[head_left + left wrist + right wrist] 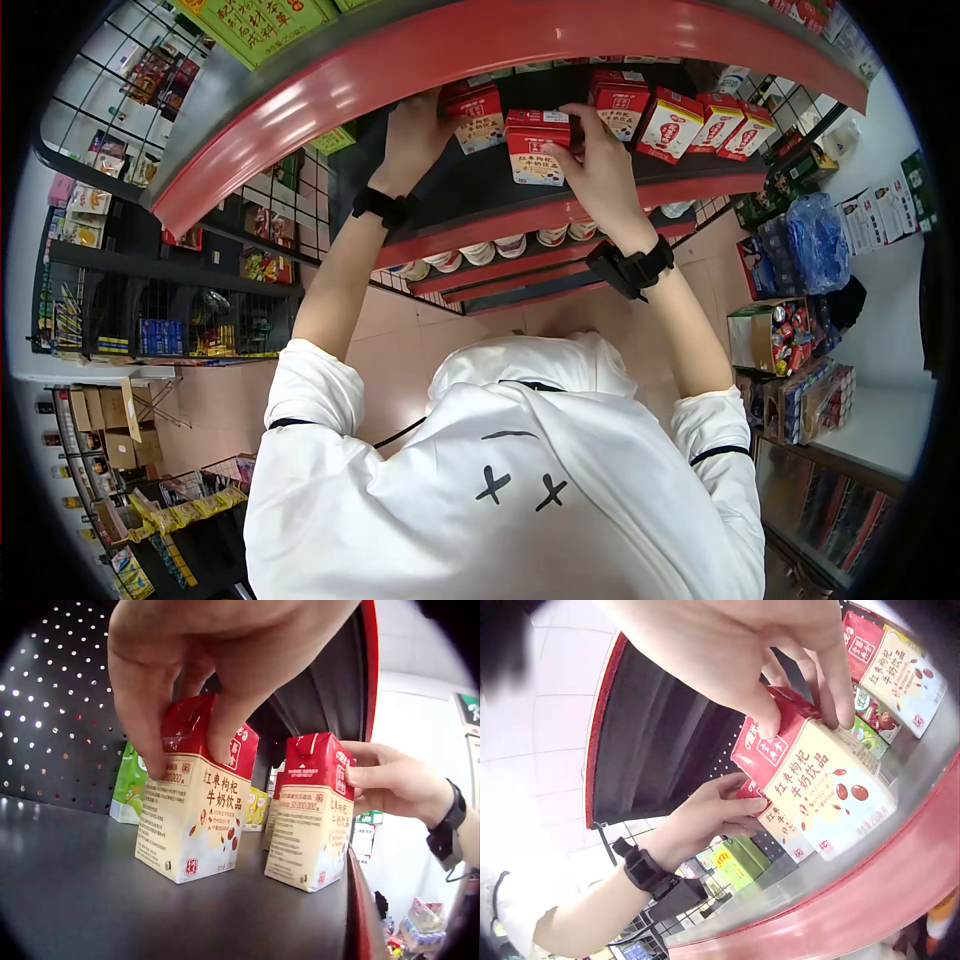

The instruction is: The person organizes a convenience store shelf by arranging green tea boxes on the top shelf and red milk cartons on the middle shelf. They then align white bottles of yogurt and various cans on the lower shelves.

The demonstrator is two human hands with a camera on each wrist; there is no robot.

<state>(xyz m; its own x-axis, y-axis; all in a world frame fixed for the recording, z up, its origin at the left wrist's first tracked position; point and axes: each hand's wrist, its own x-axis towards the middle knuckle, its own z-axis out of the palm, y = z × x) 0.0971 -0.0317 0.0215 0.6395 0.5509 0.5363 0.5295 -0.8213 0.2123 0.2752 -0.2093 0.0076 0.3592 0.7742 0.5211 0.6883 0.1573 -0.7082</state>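
Two red-topped cream drink cartons stand on a dark shelf. My left hand (415,140) pinches the top of the left carton (478,120); in the left wrist view its fingers (150,742) lie over the red top of that carton (199,802). The right carton (535,150) is nearer the shelf's front edge, and my right hand (600,175) holds its top between thumb and fingers. In the right wrist view, the front carton (817,776) is under my right hand (780,667), with my left hand (709,814) on the carton behind.
Another matching carton (620,103) stands to the right, followed by several red and white boxes (670,125). A red shelf edge (500,45) curves overhead. Cups line the shelf below. Green boxes (739,862) stand beyond my left hand. Wire racks are at the left.
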